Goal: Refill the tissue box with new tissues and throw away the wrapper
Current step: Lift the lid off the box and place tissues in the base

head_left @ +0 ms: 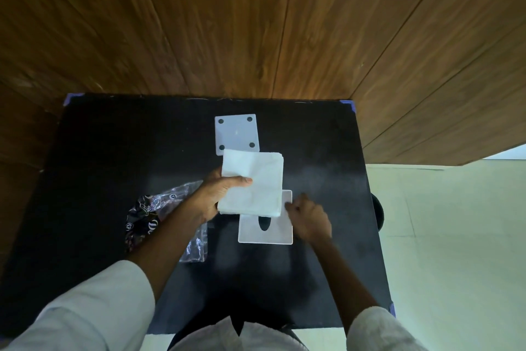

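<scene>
My left grip [219,194] holds the tissue stack [253,184] above the desk [113,151], right grip [308,218] on the box [266,232], wrapper [159,214] left, white plate [236,133] behind.

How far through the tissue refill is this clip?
Midway. Done: the wrapper lies opened on the table; the box's base plate is off. In hand: left hand holds the tissue stack; right hand touches the slotted box. Left: loading, closing, binning the wrapper.

One tissue stack [253,184], one wrapper [170,205] (crumpled), two panels [236,133].
</scene>
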